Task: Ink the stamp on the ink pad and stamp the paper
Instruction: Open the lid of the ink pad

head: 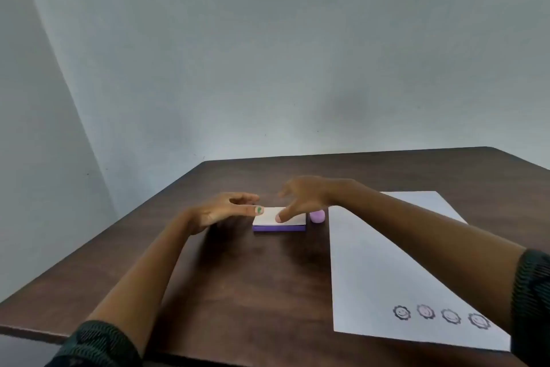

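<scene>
Fingers of the left hand are spread loosely apart at centre frame, thumb just at the left edge of the ink pad, gripping nothing; the right hand hovers over the closed pad, fingers splayed, thumb tip touching its white lid; the lilac stamp stands just right of the pad, beside the paper; four flower-face prints line the sheet's lower right on the brown table.

Dark brown bench, white paper carrying four grey smiley flower prints, ink pad white on top with purple base, lilac stamp, green thumbnail, dark green patterned sleeves.
</scene>
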